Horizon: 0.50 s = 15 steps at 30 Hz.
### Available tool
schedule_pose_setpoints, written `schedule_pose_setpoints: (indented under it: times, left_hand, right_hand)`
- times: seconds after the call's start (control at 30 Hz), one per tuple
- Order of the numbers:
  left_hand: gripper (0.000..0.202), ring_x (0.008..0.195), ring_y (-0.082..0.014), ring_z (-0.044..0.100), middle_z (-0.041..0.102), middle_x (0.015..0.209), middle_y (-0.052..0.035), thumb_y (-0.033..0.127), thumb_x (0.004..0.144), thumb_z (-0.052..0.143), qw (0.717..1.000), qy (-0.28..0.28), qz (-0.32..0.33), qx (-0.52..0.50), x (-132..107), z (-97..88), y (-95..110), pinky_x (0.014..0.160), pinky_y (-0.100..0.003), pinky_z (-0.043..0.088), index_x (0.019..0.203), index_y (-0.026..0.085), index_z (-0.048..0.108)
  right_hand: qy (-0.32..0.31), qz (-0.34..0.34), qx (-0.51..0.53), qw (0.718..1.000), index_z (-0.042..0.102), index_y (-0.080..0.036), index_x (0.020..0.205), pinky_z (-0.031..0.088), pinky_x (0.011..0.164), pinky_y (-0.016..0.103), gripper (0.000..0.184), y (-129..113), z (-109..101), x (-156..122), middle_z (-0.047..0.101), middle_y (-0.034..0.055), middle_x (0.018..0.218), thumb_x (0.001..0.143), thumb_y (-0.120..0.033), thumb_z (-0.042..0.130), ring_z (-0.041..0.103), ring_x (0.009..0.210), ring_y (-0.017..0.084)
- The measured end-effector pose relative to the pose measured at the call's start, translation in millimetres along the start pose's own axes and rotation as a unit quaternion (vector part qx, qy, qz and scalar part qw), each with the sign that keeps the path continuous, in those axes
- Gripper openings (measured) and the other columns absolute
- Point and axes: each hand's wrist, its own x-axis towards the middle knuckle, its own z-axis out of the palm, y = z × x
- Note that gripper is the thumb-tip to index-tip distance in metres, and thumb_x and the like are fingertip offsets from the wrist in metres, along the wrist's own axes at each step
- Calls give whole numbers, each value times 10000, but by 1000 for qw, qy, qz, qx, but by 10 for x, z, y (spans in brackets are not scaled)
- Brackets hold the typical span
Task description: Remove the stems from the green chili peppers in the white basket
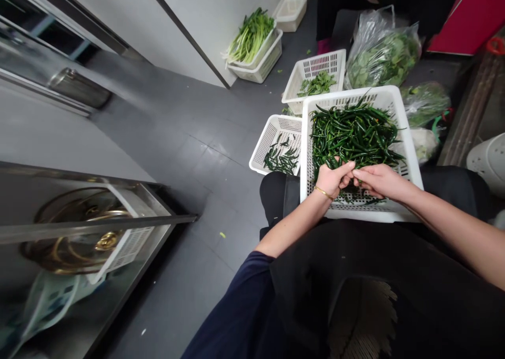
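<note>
A large white plastic basket (411,153) rests on my lap, heaped with long dark green chili peppers (355,130). My left hand (334,179), with a thin gold bangle at the wrist, is closed over the near part of the heap, with green chilies showing at its fingers. Thumb and fingers of my right hand (374,181) are pinched together against the left fingertips; what they pinch is too small to make out. Left of my knee, a smaller white basket (258,156) on the floor holds a loose layer of short green chilies (281,159).
Beyond stand a basket (292,82) with leafy greens, a basket (260,73) of long-stemmed greens and a lidded white box (292,11). Plastic bags of greens (384,59) lie by another person's dark-clothed leg (327,11). A metal shelf (158,222) stands left.
</note>
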Motion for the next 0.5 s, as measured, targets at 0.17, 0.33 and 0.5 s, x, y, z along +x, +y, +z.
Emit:
schedule_pose_setpoints:
  times: [0.17,0.33,0.5]
  left_hand:
    - [330,437,-40,442,501,545,59,435,667,667,987,58,84,125,-132,31,88,452,-180,346,691,173,468]
    - [280,497,-43,470,514,605,52,402,691,655,970,65,138,191,-205,9,195,509,-179,390,716,174,494]
    - [319,403,-43,443,510,536,62,409,680,660,994,31,57,91,-135,-60,145,399,-175,317,727,178,446]
  right_hand:
    - [-13,69,-4,998,510,-170,628,192,264,188,452,-57,-9,-69,396,-55,400,746,-604,546,313,268,46]
    - [9,33,-66,997,496,-175,617,290,311,200,408,-10,15,-54,458,-38,435,745,-555,571,392,300,66]
    - [4,-74,-158,985,519,-182,659,344,404,201,340,8,-17,-108,465,-45,466,830,-473,478,431,377,75]
